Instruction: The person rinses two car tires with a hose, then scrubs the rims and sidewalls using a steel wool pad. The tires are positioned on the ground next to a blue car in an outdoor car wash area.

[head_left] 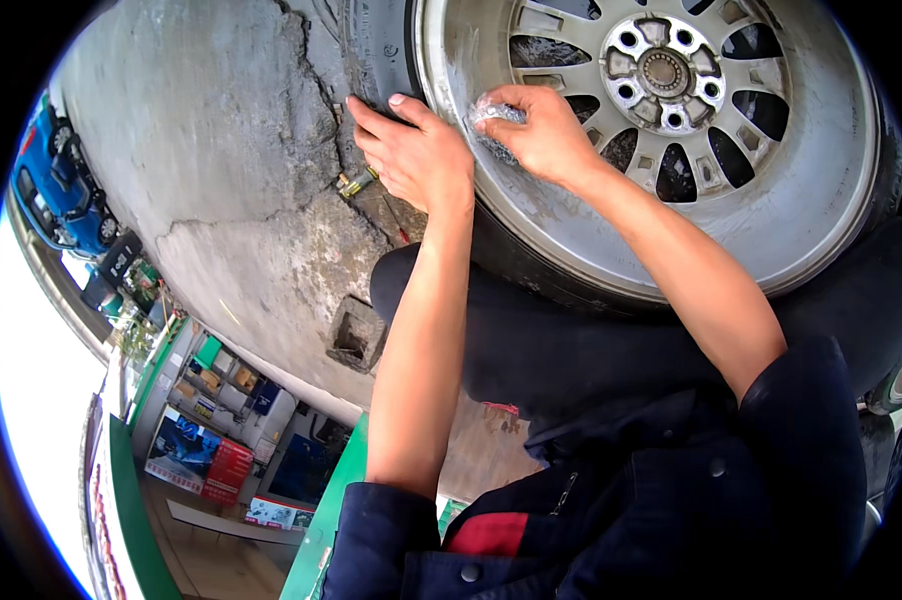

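Cracked concrete floor [201,130] spreads left of the wheel [663,72], whose top is cut off. The right hand [546,135] pinches a crumpled silvery wad [498,114] against the left inner wall of the rim [776,230], partly covering it and leaving its material unclear. The left hand [416,155], palm hidden, is loosely spread over the tyre [383,50], with nothing visible in its grip; contact cannot be told. Dark-clothed legs [591,340] crowd the wheel's lower edge; leftward, the floor stretches well away.
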Available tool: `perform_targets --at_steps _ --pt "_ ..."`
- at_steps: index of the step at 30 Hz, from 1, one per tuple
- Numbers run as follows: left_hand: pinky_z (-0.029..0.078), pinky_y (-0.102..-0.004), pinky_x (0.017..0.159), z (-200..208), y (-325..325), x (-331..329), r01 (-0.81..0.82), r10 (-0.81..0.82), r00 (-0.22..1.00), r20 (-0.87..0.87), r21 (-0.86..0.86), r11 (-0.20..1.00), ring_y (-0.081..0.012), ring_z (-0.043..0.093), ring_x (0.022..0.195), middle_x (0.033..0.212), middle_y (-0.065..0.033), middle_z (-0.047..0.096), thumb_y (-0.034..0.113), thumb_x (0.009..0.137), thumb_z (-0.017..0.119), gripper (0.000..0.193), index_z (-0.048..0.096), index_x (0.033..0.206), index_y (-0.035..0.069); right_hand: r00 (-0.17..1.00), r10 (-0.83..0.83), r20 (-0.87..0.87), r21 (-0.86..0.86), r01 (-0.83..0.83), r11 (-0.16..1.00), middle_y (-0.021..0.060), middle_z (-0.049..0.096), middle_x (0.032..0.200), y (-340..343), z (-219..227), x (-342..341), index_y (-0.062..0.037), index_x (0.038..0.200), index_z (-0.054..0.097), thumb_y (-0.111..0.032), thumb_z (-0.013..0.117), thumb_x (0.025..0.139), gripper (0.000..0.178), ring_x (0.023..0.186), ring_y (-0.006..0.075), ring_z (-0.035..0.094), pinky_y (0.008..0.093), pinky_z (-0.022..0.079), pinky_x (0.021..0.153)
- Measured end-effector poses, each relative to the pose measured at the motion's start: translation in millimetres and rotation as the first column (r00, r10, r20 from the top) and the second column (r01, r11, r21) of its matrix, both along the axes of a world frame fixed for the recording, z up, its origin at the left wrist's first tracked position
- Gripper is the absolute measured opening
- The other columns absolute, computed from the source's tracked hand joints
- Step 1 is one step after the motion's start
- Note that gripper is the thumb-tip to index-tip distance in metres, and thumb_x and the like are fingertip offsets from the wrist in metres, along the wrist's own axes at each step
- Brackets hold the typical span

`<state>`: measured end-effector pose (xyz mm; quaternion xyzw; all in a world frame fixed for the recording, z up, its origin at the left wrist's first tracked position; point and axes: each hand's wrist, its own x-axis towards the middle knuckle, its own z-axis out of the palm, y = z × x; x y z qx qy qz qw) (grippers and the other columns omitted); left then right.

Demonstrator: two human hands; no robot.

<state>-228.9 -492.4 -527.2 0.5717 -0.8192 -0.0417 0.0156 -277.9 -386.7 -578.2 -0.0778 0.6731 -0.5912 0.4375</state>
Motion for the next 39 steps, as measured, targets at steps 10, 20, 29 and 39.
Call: perform_targets --at_steps 10,20,29,39 --pt "0.045 -0.0529 0.096 0 -3 3 0.014 -0.014 1.0 -0.013 -0.002 1.0 -0.0449 0.052 0.121 0.137 -0.0275 0.047 0.038 0.104 0.037 0.059 0.031 0.151 0.003 0.994 0.103 -0.042 0.023 -0.102 0.994 0.0246 0.071 0.105 5 14 -1 0.0008 0.109 0.073 -0.02 0.071 0.081 0.035 0.103 0.0396 0.068 0.0425 0.051 0.096" --pt "0.044 -0.0529 0.098 0 -2 4 0.007 -0.006 0.999 -0.031 0.021 1.0 -0.046 0.05 0.123 0.139 -0.0281 0.045 0.038 0.104 0.037 0.059 0.03 0.152 0.002 0.991 0.098 -0.088 0.027 -0.096 0.995 0.0264 0.071 0.103 14 5 22 0.0032 0.108 0.072 -0.018 0.071 0.082 0.034 0.1 0.0384 0.07 0.0415 0.053 0.091" --pt "0.043 -0.0522 0.1 0 -3 4 0.004 -0.002 0.999 -0.052 0.036 0.999 -0.046 0.049 0.124 0.138 -0.0289 0.045 0.038 0.104 0.037 0.06 0.03 0.151 0.001 0.968 0.164 -0.19 0.022 -0.162 0.986 0.0244 0.071 0.103 11 11 10 -0.0001 0.108 0.073 -0.021 0.071 0.08 0.035 0.101 0.0383 0.069 0.0412 0.053 0.093" --pt "0.042 -0.0535 0.1 -6 -4 7 0.058 -0.059 0.995 -0.082 -0.013 0.998 -0.0474 0.05 0.122 0.137 -0.0309 0.046 0.038 0.103 0.038 0.061 0.032 0.149 -0.001 0.929 0.228 -0.292 -0.016 -0.243 0.97 0.0234 0.07 0.108 5 3 -10 -0.0011 0.111 0.073 -0.023 0.068 0.083 0.036 0.104 0.0377 0.068 0.0418 0.051 0.097"
